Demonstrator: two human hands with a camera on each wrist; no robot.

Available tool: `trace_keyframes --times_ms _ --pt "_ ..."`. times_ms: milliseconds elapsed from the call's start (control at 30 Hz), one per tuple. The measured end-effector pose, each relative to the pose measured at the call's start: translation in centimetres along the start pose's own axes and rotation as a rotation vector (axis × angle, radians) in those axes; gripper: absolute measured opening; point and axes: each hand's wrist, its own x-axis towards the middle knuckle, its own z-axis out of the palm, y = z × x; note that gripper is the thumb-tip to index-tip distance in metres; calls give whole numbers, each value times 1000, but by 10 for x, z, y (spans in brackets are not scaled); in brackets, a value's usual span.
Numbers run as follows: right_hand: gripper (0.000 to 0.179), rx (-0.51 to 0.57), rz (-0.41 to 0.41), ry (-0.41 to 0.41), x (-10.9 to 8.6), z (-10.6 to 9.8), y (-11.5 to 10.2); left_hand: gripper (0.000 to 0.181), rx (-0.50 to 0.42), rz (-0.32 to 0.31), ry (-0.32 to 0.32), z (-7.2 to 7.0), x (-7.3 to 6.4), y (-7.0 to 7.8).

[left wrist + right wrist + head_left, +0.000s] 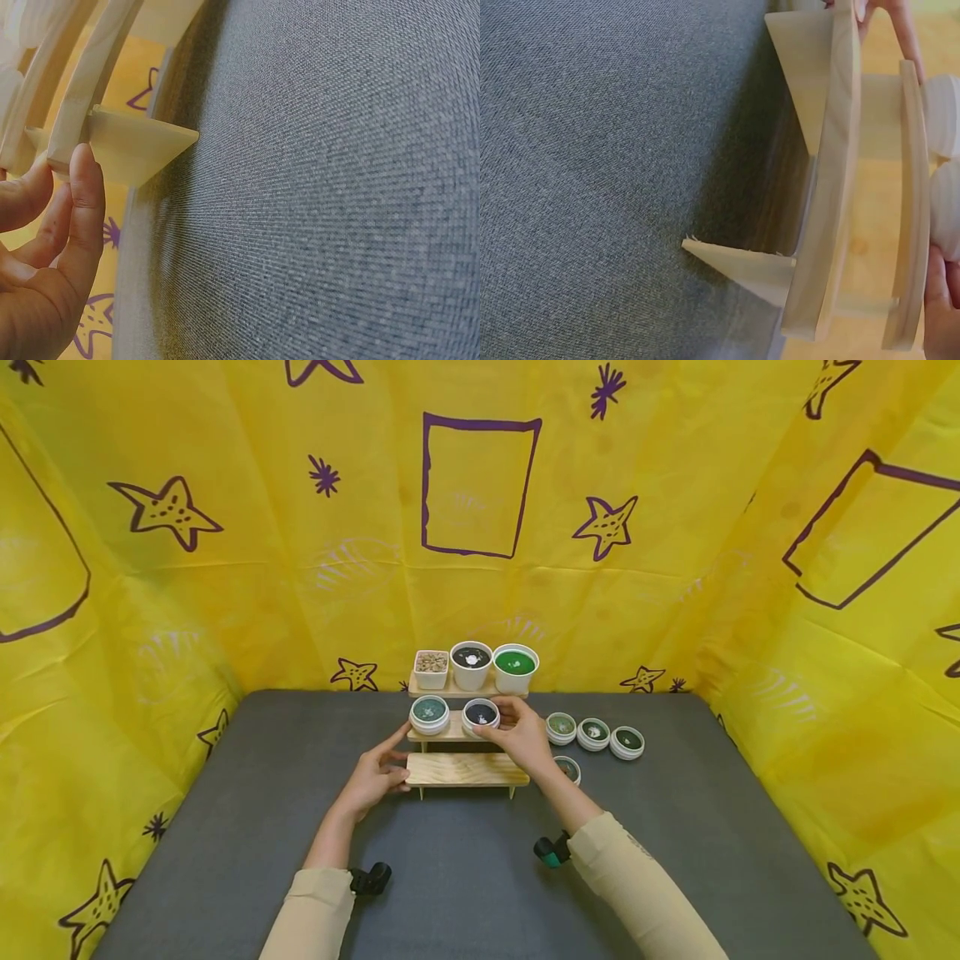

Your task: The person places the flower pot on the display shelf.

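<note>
A three-tier wooden display stand (467,769) stands at the middle of the table. My left hand (372,782) grips its lowest step's left end, one finger stretched toward the middle step; in the left wrist view, finger and thumb lie at the end of the board (90,82). On the middle step, my right hand (522,737) holds a small white ribbed pot with a dark filling (481,715), thumb in front and fingers at its right side. Left of it, on the same step, is a similar pot with a teal filling (429,714). The lowest step holds nothing.
The top step bears a square white pot of pebble-like bits (431,668), a dark-filled pot (471,665) and a green-filled pot (516,668). Right of the stand are small green-topped pots (594,734), one (567,768) partly behind my right wrist. Yellow cloth (480,593) hangs behind.
</note>
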Motion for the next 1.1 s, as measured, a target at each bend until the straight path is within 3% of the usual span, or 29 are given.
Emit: trace_keyframes --times_ms 467,1100 --pt "57 -20 -4 10 5 8 -3 84 11 -10 11 0 1 0" --pt "56 43 -22 -3 5 13 1 84 9 -13 9 0 2 0"
